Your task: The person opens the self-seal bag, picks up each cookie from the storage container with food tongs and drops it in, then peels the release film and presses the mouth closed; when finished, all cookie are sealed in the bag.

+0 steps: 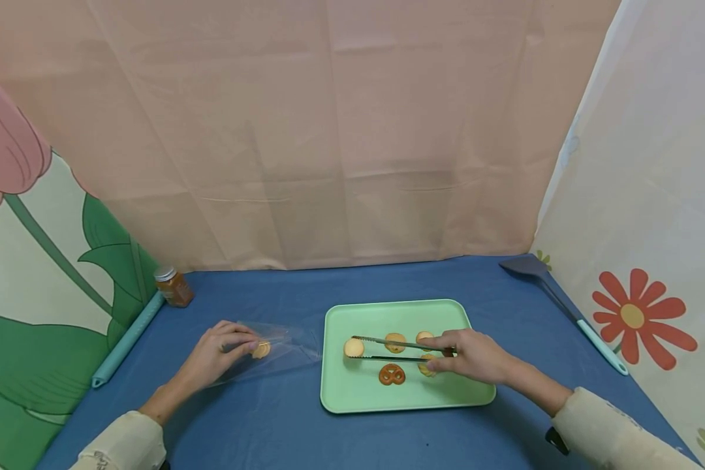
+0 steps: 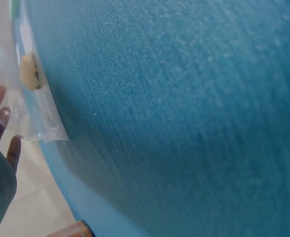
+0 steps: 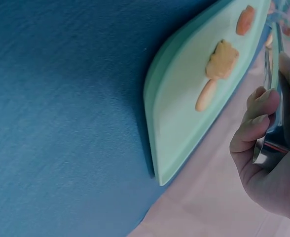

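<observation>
Jutting from right hand (image 1: 471,356) — tongs (image 1: 411,345); from left hand (image 1: 225,351) — bag (image 1: 290,351).

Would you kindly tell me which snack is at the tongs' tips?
The round, pale cookie farthest left over the tray; the others there lie farther right.

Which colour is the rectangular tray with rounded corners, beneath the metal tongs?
The rectangular tray is plain light green, best seen in the head view.
</observation>
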Action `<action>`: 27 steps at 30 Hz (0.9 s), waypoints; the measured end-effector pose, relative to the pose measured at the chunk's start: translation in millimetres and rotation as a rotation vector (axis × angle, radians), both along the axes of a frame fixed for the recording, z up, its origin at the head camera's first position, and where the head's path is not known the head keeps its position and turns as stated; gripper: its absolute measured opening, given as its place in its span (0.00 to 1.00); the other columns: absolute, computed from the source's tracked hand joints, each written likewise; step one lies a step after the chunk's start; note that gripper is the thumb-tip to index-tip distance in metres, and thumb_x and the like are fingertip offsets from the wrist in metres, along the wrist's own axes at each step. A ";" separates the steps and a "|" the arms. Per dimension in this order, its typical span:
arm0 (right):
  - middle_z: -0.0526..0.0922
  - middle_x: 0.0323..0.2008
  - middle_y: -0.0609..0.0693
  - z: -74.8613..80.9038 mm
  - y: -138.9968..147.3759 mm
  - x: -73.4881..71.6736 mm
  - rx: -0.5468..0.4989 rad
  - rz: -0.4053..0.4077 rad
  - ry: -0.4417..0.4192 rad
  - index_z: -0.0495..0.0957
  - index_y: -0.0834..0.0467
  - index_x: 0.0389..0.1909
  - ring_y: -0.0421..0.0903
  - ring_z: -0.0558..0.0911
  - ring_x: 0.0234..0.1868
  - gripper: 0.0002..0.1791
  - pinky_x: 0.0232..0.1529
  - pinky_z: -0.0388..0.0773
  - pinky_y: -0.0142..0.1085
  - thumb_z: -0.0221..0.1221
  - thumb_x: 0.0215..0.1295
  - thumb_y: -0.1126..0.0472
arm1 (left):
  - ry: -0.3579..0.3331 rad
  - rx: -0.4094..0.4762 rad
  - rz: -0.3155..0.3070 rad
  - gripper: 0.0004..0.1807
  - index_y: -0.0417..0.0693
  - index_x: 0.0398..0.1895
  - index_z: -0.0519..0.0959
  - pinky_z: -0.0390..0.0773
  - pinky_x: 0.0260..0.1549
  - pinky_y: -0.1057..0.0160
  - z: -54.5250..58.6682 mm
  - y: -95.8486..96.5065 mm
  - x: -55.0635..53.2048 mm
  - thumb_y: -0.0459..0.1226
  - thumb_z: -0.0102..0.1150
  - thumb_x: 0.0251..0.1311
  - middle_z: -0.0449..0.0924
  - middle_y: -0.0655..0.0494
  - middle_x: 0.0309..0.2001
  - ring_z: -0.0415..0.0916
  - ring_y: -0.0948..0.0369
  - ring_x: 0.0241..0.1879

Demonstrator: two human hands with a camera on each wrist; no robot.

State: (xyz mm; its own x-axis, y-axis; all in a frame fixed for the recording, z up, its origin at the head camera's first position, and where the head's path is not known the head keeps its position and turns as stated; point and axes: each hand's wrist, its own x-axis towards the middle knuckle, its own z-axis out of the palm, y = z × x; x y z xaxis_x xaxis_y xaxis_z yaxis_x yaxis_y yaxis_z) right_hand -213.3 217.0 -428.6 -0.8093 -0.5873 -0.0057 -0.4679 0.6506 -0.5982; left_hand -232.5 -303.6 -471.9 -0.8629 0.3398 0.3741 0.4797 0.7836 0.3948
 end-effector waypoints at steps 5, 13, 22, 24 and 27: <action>0.86 0.42 0.41 4.1 -3.6 -2.2 -0.004 -0.009 -0.012 0.79 0.50 0.64 0.33 0.70 0.23 0.29 0.22 0.68 0.30 0.64 0.66 0.42 | 0.000 -0.001 -0.001 0.06 0.63 0.42 0.89 0.76 0.42 0.55 0.5 -0.1 0.2 0.44 0.65 0.65 0.84 0.69 0.44 0.74 0.65 0.46; 0.85 0.54 0.48 4.2 -10.6 -5.5 0.003 -0.008 -0.005 0.79 0.47 0.64 0.33 0.72 0.25 0.27 0.23 0.68 0.31 0.63 0.66 0.41 | 0.005 -0.001 -0.004 0.06 0.61 0.41 0.89 0.76 0.43 0.55 1.7 0.4 0.0 0.42 0.66 0.64 0.84 0.70 0.43 0.74 0.66 0.46; 0.79 0.28 0.37 6.1 -29.6 -11.1 0.007 0.018 0.033 0.79 0.44 0.63 0.33 0.71 0.22 0.26 0.22 0.68 0.30 0.64 0.66 0.42 | 0.009 0.005 0.005 0.06 0.63 0.41 0.89 0.76 0.43 0.54 1.5 1.6 0.7 0.43 0.66 0.64 0.84 0.70 0.43 0.74 0.66 0.46; 0.79 0.27 0.37 6.0 -34.7 -12.1 0.006 0.029 0.047 0.80 0.44 0.63 0.32 0.70 0.21 0.26 0.22 0.68 0.30 0.64 0.66 0.42 | 0.012 0.002 0.009 0.05 0.64 0.41 0.89 0.76 0.43 0.55 0.8 1.8 0.8 0.43 0.66 0.64 0.84 0.70 0.43 0.74 0.66 0.46; 0.79 0.28 0.37 5.5 -41.8 -13.3 0.004 0.044 0.064 0.80 0.44 0.63 0.32 0.70 0.21 0.26 0.22 0.67 0.30 0.64 0.66 0.42 | 0.019 -0.002 0.019 0.05 0.64 0.40 0.89 0.76 0.42 0.56 -0.4 2.2 1.0 0.43 0.66 0.64 0.84 0.70 0.43 0.74 0.66 0.46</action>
